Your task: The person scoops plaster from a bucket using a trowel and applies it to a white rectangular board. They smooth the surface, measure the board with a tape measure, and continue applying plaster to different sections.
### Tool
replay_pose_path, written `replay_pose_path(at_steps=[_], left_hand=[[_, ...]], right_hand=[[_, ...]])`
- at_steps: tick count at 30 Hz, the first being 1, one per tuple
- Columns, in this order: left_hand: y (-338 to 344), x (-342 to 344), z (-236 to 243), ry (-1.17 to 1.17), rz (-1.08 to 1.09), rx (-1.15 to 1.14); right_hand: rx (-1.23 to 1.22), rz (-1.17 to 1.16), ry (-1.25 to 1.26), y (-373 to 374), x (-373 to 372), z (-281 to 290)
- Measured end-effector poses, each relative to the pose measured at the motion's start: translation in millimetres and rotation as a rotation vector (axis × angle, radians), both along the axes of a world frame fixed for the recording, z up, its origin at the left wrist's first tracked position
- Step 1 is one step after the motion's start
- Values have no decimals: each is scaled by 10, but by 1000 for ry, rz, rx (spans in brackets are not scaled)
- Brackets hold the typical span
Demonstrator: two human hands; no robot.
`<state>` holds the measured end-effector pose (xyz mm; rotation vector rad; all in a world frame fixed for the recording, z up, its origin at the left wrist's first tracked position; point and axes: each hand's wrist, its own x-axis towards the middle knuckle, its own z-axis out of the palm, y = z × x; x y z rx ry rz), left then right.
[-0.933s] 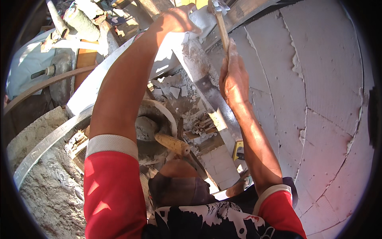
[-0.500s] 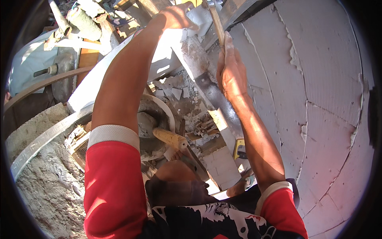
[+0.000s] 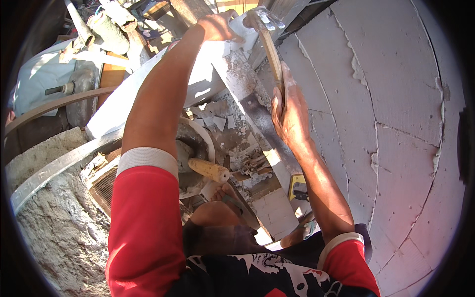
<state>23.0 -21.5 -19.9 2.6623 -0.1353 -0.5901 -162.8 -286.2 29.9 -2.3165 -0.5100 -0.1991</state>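
The right hand [image 3: 291,116] grips the wooden hammer [image 3: 269,47] tight, its metal head up beside the white block [image 3: 237,22] that the left hand [image 3: 215,27] holds with curled fingers, so a crooked swing could hit those fingers.

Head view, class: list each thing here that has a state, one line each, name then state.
Wooden-handled hammer: raised, gripped by right hand.
Left hand: pressing on white block.
Round mortar bucket: holds grey mortar and a wooden-handled tool.
White block wall: joints mortared.
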Motion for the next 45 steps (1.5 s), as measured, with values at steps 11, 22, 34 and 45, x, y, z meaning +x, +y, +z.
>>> replay_pose_path(at_steps=[11, 22, 34, 45], left_hand=[[229, -106, 470, -302, 290, -336], [450, -2716, 1205, -737, 938, -584], [-59, -3451, 1094, -585, 783, -219], [389, -1493, 158, -335, 502, 301]], right_hand=[[24, -10, 494, -1042, -989, -246], [-243, -134, 470, -960, -930, -631], [-364, -121, 310, -704, -1070, -1325], [-323, 17, 367, -740, -1094, -1391]])
